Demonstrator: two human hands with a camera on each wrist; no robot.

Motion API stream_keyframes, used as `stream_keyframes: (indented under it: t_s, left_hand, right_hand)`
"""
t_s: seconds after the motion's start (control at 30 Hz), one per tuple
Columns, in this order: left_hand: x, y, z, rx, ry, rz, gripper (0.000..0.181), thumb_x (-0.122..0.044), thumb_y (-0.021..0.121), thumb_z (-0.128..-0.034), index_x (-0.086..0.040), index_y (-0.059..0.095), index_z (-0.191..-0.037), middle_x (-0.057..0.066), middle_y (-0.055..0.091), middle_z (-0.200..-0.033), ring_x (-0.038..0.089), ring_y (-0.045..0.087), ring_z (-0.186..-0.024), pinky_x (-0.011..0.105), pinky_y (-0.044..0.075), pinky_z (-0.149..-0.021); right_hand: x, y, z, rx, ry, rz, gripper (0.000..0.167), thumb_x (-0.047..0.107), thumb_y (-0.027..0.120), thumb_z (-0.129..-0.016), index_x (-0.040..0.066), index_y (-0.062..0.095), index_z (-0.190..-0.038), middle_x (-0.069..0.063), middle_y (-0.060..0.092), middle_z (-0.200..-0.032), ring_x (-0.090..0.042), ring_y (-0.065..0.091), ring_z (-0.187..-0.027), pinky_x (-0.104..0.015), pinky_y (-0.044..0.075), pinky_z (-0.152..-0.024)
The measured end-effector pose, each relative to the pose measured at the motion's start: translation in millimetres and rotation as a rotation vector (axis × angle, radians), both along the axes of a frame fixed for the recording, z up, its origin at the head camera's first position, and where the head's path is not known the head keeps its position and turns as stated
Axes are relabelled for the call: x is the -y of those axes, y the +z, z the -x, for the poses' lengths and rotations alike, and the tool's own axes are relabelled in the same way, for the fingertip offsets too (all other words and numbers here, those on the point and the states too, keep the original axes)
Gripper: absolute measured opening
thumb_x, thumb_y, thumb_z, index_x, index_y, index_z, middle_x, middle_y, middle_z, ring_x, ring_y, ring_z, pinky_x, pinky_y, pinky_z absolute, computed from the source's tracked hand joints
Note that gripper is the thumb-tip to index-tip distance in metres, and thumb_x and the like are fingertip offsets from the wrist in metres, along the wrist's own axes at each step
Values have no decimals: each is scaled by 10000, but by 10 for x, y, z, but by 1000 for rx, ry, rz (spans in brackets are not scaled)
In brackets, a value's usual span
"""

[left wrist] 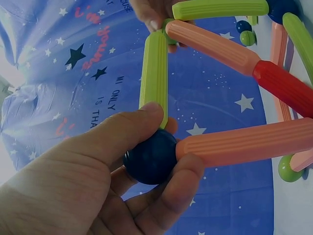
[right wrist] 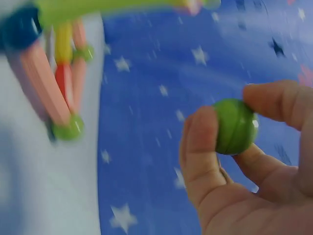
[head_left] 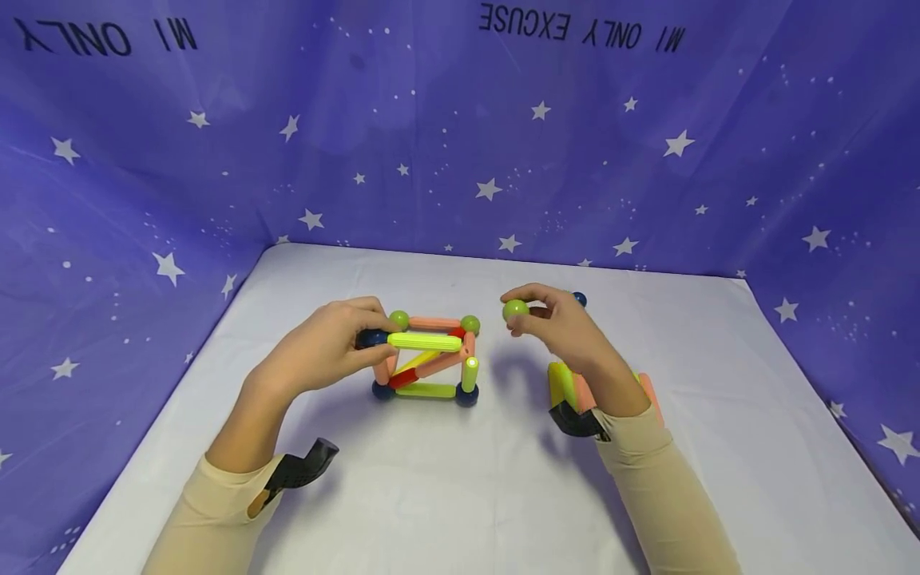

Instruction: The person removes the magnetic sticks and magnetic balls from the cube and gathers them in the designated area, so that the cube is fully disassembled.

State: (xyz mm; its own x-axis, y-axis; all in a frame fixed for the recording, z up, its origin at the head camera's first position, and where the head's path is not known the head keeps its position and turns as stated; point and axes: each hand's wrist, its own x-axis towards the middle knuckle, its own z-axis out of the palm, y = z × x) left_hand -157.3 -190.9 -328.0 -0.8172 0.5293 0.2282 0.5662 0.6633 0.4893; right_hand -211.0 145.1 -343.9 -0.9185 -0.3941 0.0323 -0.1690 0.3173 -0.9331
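Note:
My left hand (head_left: 327, 343) grips a dark blue ball (left wrist: 151, 156) at an upper corner of a frame of rods and balls. From that ball a yellow-green rod (head_left: 424, 343) reaches right, and a salmon rod (left wrist: 244, 142) joins it too. The left thumb lies against the rod's end. Off to the right of the frame, my right hand (head_left: 568, 323) pinches a green ball (right wrist: 234, 126) between thumb and fingers. The frame's base has dark blue balls (head_left: 466, 394) in front and green balls (head_left: 470, 325) at the back. Red and yellow rods show inside it.
Loose yellow-green and salmon rods (head_left: 564, 387) lie under the right forearm, partly hidden. Another dark blue ball (head_left: 579, 299) sits behind the right hand. The white tabletop (head_left: 431, 495) is bordered by a purple starry cloth (head_left: 460, 144).

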Motion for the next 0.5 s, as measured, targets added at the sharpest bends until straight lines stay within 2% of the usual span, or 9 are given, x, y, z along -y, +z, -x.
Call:
stream_keyframes:
  t_s: [0.13, 0.2, 0.33, 0.5]
  left_hand:
    - [-5, 4, 1, 0, 0, 7, 238, -207, 760, -863, -152, 745, -1095, -121, 600, -949, 81, 542, -771, 297, 465, -676]
    - [-10, 8, 0, 7, 1, 11, 229, -212, 759, -864, -159, 747, -1087, -131, 597, -958, 74, 547, -766, 294, 467, -676]
    - [-8, 23, -4, 17, 3, 15, 194, -214, 757, -865, -175, 754, -1055, -141, 592, -964, 69, 550, -764, 291, 467, -684]
    - [-22, 3, -2, 24, 2, 13, 228, -212, 762, -861, -161, 748, -1082, -132, 593, -958, 77, 545, -767, 292, 467, -677]
  right_hand:
    - [-339, 28, 131, -61, -159, -62, 379, 191, 662, -917, 89, 612, -1279, -134, 624, -1085, -265, 625, -898, -248, 496, -631]
    - [-519, 14, 190, -96, -248, -85, 414, 227, 662, -929, 54, 593, -1299, -129, 605, -1123, -256, 616, -914, -247, 513, -777]
    - [-831, -42, 295, -106, -401, -162, 462, 320, 672, -925, 71, 599, -1308, -103, 608, -1156, -221, 608, -935, -262, 498, -796]
    - [-1104, -162, 392, -59, -467, -260, 457, 305, 658, -933, 92, 588, -1330, -120, 581, -1250, -259, 580, -1035, -374, 487, -866]
